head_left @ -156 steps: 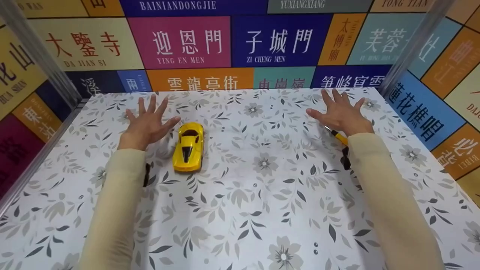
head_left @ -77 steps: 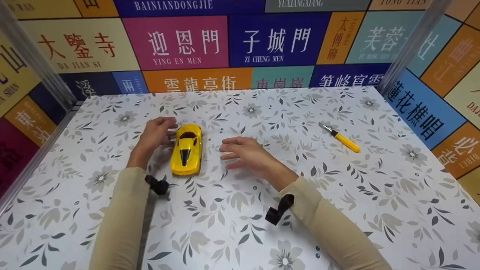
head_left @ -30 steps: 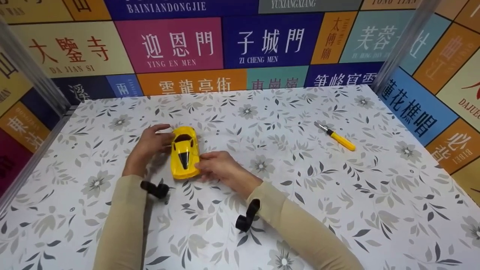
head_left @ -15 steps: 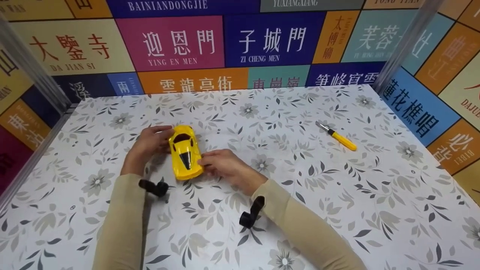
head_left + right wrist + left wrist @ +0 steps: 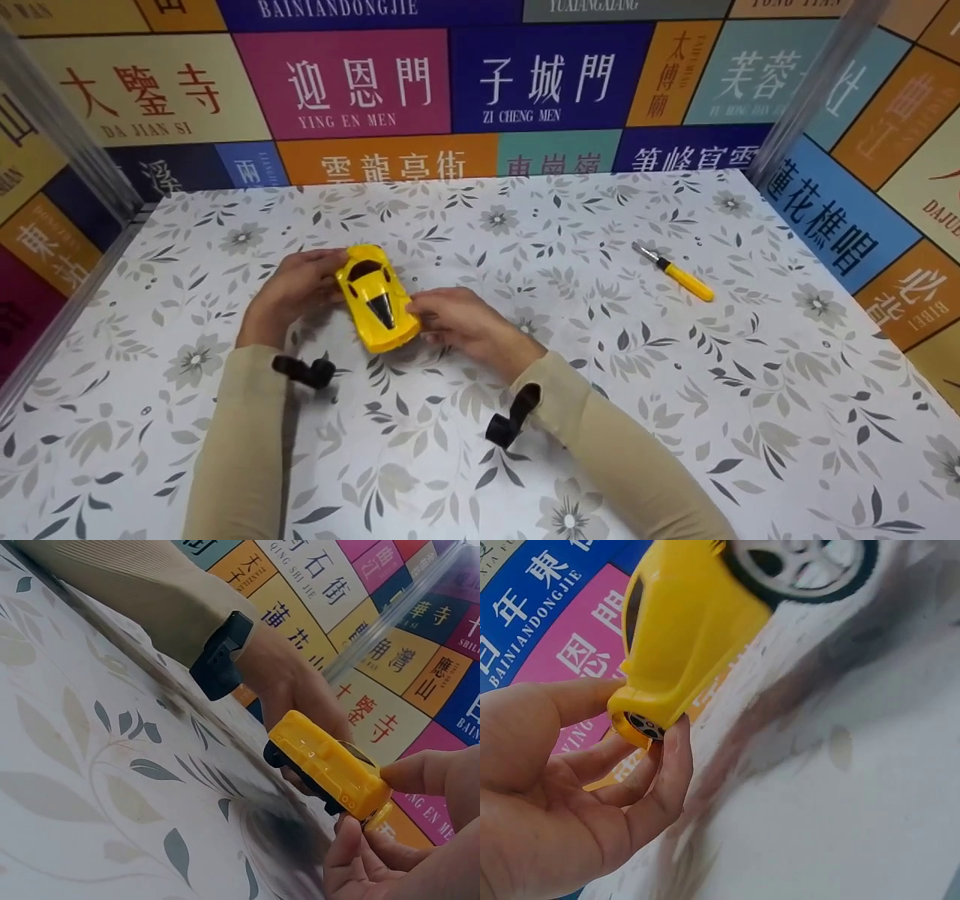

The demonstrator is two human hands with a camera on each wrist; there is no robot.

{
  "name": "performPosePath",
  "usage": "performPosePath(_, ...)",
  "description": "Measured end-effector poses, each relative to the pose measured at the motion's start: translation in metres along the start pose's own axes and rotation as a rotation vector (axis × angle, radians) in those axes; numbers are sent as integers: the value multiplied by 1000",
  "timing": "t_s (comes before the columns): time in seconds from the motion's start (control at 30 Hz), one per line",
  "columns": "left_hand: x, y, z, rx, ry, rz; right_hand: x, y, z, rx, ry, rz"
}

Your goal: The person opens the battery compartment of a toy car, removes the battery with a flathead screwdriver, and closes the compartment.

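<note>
A yellow toy sports car (image 5: 379, 300) with dark windows is held between both hands over the patterned tabletop, its near end angled right. My left hand (image 5: 292, 289) grips its far left end. In the left wrist view, the thumb lies on the car's body (image 5: 679, 630) and curled fingers (image 5: 676, 757) reach under it beside a wheel. My right hand (image 5: 469, 326) pinches the near right corner. The right wrist view has the thumb (image 5: 416, 771) on top and fingers below the car's rear (image 5: 330, 761), with a dark shadow on the tabletop beneath.
A yellow-handled tool (image 5: 686, 281) with a black collar and slim metal tip lies on the right of the white floral tabletop (image 5: 480, 465). Colourful panels with lettering (image 5: 337, 82) stand behind and at both sides. A small black camera sits at each wrist.
Both hands have come in from spread, flat positions to the car and taken hold of it. Over the last second the car has turned, its near end swinging right. The yellow-handled tool stays put.
</note>
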State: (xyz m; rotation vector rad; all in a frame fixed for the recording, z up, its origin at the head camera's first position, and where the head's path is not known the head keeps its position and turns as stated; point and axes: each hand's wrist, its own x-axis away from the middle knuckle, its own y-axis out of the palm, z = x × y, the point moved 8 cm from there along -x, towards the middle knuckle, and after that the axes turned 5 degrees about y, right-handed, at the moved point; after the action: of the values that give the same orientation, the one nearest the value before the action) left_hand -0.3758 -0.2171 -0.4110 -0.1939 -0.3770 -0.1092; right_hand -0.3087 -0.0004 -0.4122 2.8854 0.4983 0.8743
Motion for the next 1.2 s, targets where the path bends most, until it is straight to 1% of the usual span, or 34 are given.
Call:
performPosePath(0.07, 0, 2, 2, 39, 9, -10, 1, -3, -1, -2, -2, -4)
performPosePath(0.17, 1, 5, 4, 70, 13, -16, 4, -8, -2, 1, -8, -18)
performPosePath(0.27, 3, 9, 7, 68, 16, -19, 6, -13, -3, -8, -13, -24)
performPosePath(0.37, 5, 15, 7, 76, -4, 2, 8, -22, -4, 0, -25, -15)
performPosePath(0.47, 6, 24, 9, 83, -12, 26, 10, -33, -5, 41, -42, 8)
performPosePath(0.57, 7, 32, 14, 77, -4, 41, 14, -43, -6, 82, -55, 20)
performPosePath(0.7, 10, 36, 20, 90, -1, 62, 17, -52, -6, 95, -61, 23)
performPosePath(0.8, 13, 39, 24, 112, 14, 72, 20, -58, -5, 81, -49, 41)
performPosePath(0.9, 16, 44, 28, 136, 41, 63, 23, -63, -3, 40, -30, 45)
performPosePath(1.0, 19, 50, 32, 139, 61, 47, 26, -67, -2, -1, -34, 37)
performPosePath(1.1, 20, 57, 34, 136, 64, 24, 28, -72, -1, -26, -56, 47)
performPosePath(1.2, 21, 63, 34, 134, 58, -12, 30, -81, 0, -36, -78, 83)
